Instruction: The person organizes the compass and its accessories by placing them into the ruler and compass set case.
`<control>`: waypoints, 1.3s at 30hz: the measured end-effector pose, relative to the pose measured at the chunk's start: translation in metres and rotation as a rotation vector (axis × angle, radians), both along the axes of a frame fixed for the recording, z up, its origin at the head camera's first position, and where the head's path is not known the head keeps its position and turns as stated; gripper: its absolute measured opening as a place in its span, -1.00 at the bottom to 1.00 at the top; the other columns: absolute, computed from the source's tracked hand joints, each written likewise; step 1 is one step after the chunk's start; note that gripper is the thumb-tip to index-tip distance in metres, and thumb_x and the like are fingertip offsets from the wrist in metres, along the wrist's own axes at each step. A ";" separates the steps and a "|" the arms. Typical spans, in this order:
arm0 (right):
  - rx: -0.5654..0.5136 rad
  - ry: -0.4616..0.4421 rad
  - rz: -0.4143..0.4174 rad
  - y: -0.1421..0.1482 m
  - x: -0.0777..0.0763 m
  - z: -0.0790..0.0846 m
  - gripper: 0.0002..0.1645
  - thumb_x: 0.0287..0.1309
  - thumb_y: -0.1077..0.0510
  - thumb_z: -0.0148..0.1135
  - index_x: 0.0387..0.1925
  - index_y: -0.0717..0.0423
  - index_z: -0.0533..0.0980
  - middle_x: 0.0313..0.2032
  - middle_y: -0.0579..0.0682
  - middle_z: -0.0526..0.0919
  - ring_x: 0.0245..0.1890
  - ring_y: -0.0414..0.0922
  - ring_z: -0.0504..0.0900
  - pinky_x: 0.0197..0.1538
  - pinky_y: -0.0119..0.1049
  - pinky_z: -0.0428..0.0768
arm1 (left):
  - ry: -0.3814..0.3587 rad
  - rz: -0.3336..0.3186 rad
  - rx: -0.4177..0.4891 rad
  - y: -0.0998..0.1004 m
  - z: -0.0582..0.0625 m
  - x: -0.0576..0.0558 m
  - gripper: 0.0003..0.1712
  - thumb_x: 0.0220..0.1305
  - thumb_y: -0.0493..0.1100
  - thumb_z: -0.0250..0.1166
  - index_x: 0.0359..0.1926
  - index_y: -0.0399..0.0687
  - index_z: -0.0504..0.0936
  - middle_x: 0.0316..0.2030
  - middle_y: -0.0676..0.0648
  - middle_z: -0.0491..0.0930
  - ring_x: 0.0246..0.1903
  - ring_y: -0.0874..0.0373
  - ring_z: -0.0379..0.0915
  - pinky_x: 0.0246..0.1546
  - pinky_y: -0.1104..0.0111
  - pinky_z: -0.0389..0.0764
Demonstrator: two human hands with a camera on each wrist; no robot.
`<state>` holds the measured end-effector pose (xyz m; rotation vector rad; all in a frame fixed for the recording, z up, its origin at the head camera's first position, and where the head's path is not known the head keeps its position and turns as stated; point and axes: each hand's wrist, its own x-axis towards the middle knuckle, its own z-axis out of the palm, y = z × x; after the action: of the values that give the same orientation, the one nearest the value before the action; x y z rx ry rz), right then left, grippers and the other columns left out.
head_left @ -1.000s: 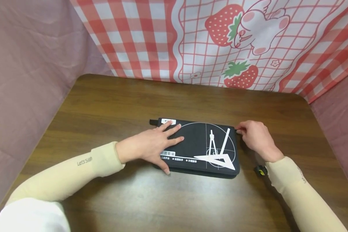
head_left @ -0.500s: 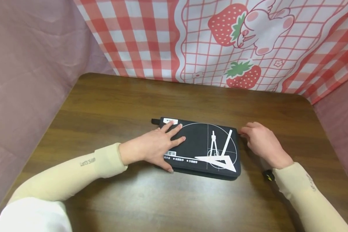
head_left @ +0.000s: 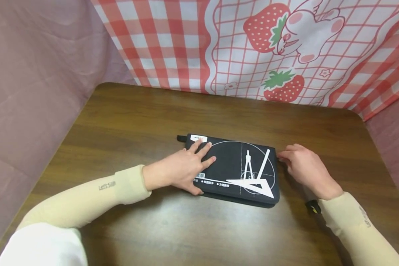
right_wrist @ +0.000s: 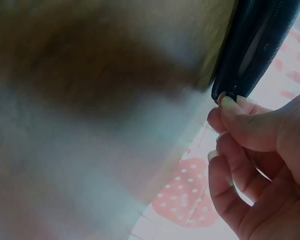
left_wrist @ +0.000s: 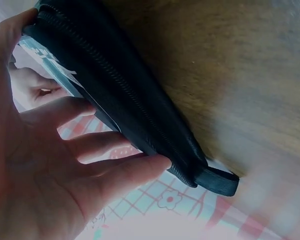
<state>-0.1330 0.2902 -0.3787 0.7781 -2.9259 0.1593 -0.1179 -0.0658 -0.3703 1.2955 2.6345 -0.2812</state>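
Note:
A black zippered drawing-set case [head_left: 229,155], printed with a white compass and set square, lies on the wooden table in the head view. Spread across its left part is my left hand [head_left: 186,168], fingers on the cover and thumb at the near edge. The left wrist view shows the case's closed zipper side [left_wrist: 120,80] and a loop tab [left_wrist: 217,181]. At the far right corner my right hand [head_left: 304,166] pinches the zipper pull [right_wrist: 231,96] between thumb and index finger. Beside it in the right wrist view, a pale gap [right_wrist: 252,50] shows along the zipper.
The brown wooden table [head_left: 146,111] runs under the case and both forearms. A red checked cloth with strawberries [head_left: 266,27] hangs behind it, and pink cloth [head_left: 36,74] hangs at the left. A dark strap with a yellow mark [head_left: 313,207] sits at the right wrist.
My right hand has moved slightly toward the near side along the case's right edge. The left hand stays on the cover; the whole head view has drifted a little.

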 end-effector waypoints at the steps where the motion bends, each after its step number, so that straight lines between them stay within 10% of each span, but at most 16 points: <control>1: -0.004 -0.001 0.003 0.000 0.001 0.000 -0.77 -0.15 0.35 0.29 -0.32 0.19 0.63 -0.38 0.01 0.59 -0.35 -0.06 0.49 -0.24 -0.03 0.52 | 0.003 -0.002 -0.004 0.000 0.000 0.000 0.21 -0.18 0.62 0.05 0.41 0.05 0.09 0.39 -0.30 -0.10 0.28 -0.38 -0.14 -0.11 0.05 0.46; 39: -0.087 0.034 0.101 0.009 0.035 -0.002 -0.75 -0.25 0.38 0.32 -0.40 0.10 0.65 -0.45 -0.14 0.54 -0.42 -0.19 0.47 -0.34 -0.16 0.53 | 0.022 -0.005 0.003 0.007 0.002 -0.007 0.18 -0.14 0.60 0.04 0.40 0.00 0.13 0.36 -0.37 -0.05 0.26 -0.37 -0.06 -0.19 0.18 0.53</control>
<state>-0.0983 0.2990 -0.3811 0.9062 -2.8272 0.2775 -0.1250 -0.0592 -0.3685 1.3076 2.6511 -0.2943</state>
